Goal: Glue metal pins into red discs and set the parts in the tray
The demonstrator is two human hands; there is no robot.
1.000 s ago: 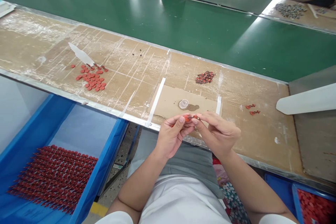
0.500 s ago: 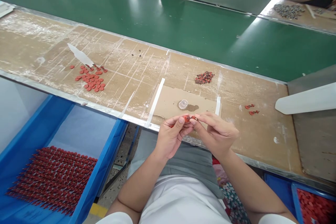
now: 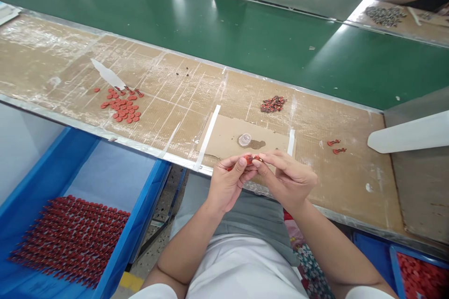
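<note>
At the bench's near edge, by a cardboard sheet [image 3: 224, 136], the left hand [image 3: 228, 184] and right hand [image 3: 289, 180] pinch a small red part [image 3: 250, 159] between them — red discs [image 3: 121, 111] at ten o'clock, a blue tray [image 3: 150, 187] at eight

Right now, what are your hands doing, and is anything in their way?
Left hand, right hand pinching one small red part. Small clear plastic cup beyond, on cardboard sheet, not touched.
</note>
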